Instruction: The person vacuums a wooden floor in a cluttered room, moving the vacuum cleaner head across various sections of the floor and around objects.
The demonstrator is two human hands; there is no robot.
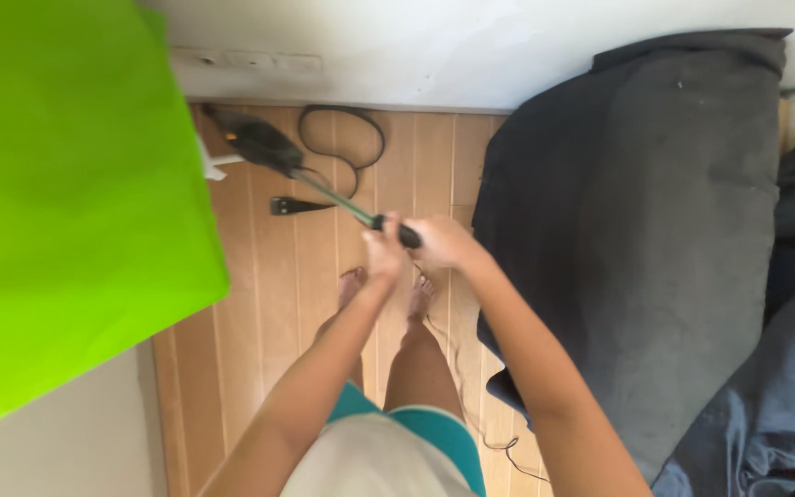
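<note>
Both hands grip black handle of long-handled brush [310,179]: left hand [385,250] and right hand [443,241] fingers closed round it. Brush head near green sheet [66,193], above wooden floor [278,294], left of dark blanket [646,212].

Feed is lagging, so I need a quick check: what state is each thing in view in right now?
left hand: closed on the tool's handle
right hand: closed on the handle end
long-handled tool: held off the floor, dark head angled toward the wall
black cable: looped loosely on the wooden floor
dark blanket: draped, rumpled
green sheet: flat, blocks the left
</note>
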